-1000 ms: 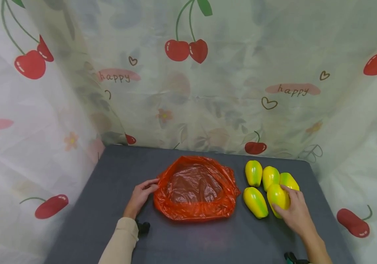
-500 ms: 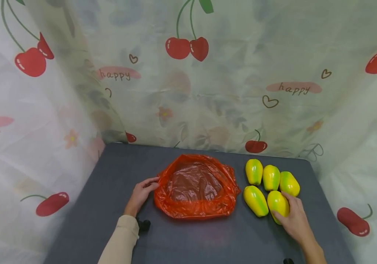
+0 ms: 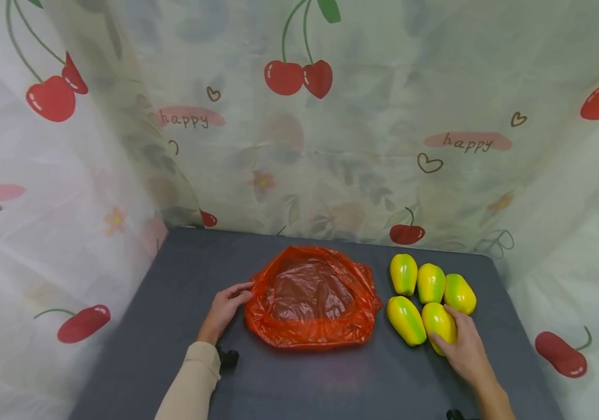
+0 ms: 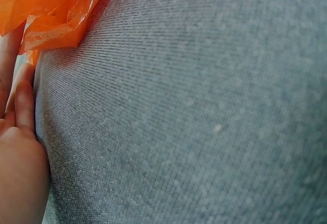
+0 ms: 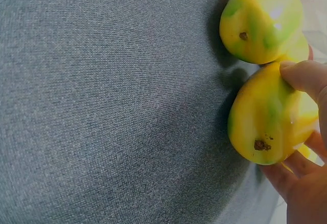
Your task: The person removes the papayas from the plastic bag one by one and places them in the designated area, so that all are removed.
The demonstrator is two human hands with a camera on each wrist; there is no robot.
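Note:
An orange-red plastic bag [image 3: 309, 335] lies spread on the table with its mouth facing up. At its left edge my left hand [image 3: 226, 309] pinches the rim; in the left wrist view the fingers [image 4: 25, 106] reach up to the orange film, which partly hides them. On the right, my right hand [image 3: 467, 350] grips a yellow-green papaya [image 3: 438, 326], thumb on one side and fingers on the other. Beside it lies another papaya [image 3: 406, 321], with a back row of papayas [image 3: 403, 274] behind. In the right wrist view the held papaya [image 5: 265, 116] shows its brown end spot.
The table [image 3: 299, 385] has a dark grey cloth top. A cherry-printed curtain [image 3: 341, 175] stands behind it and along both sides. Black straps or mounts [image 3: 229, 359] sit at the wrists.
My right hand has brought the papaya toward the table's front, away from the back row, then slightly left toward its neighbour. The left hand and the bag have stayed in place.

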